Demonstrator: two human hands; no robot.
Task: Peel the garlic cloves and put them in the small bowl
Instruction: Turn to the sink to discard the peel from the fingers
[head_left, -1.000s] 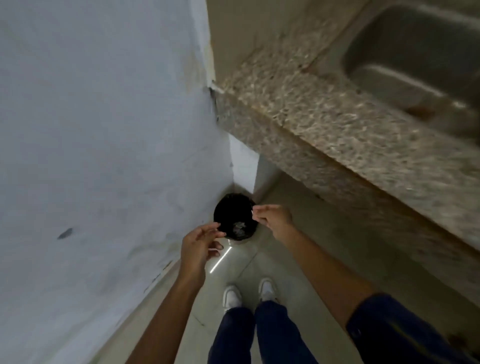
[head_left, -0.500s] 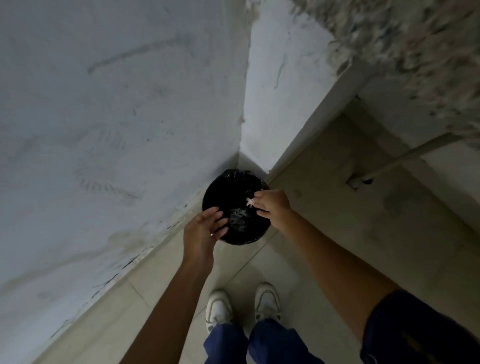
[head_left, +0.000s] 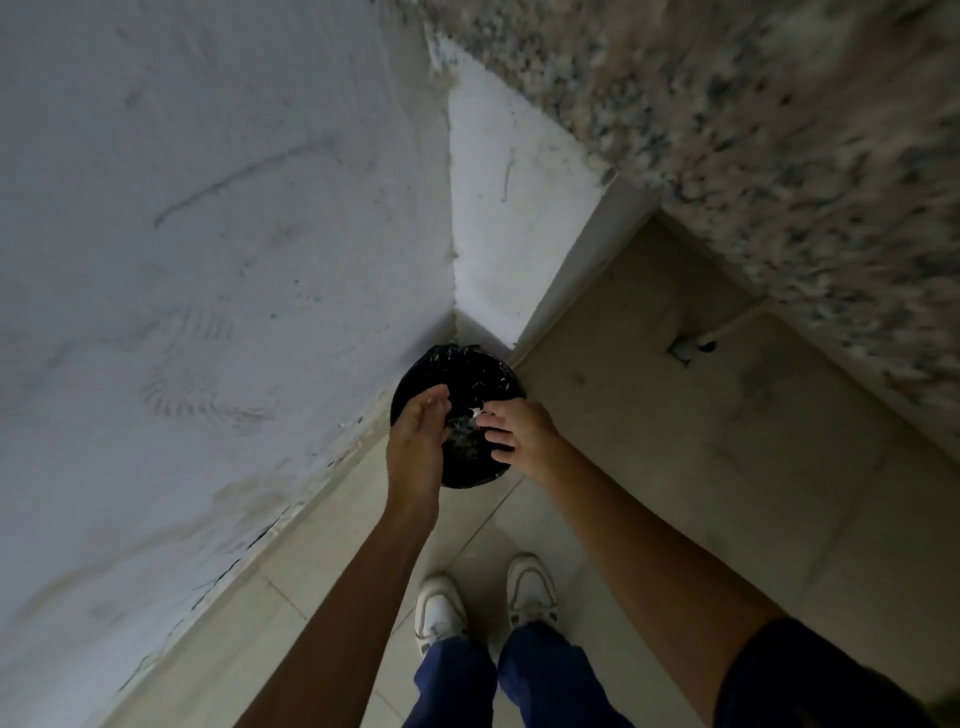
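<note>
- Both hands have come in over the bin (head_left: 457, 415), a black-lined one standing on the floor (head_left: 675, 467) in the corner where the wall (head_left: 208, 208) meets the counter (head_left: 727, 130) end; a second ago they hung short of it.
- The left hand (head_left: 418, 441) now reaches over the bin's near rim, fingers straight and close together, palm turned toward the right hand; it holds nothing visible.
- The right hand (head_left: 511, 428) pinches a small white scrap (head_left: 475, 413) at its fingertips, directly above the bin mouth; half a second ago the same scrap was at the rim's edge.
- The scrap looks like garlic skin rather than a clove, though it is too small to be sure.
- Pale bits already lie inside the bin (head_left: 460, 439), probably earlier peelings.
- This reads as clearing waste, not the task's core step: no cloves and no small bowl are in view, so they presumably remain up on the counter.
- Progress on peeling cannot be judged from here.
</note>
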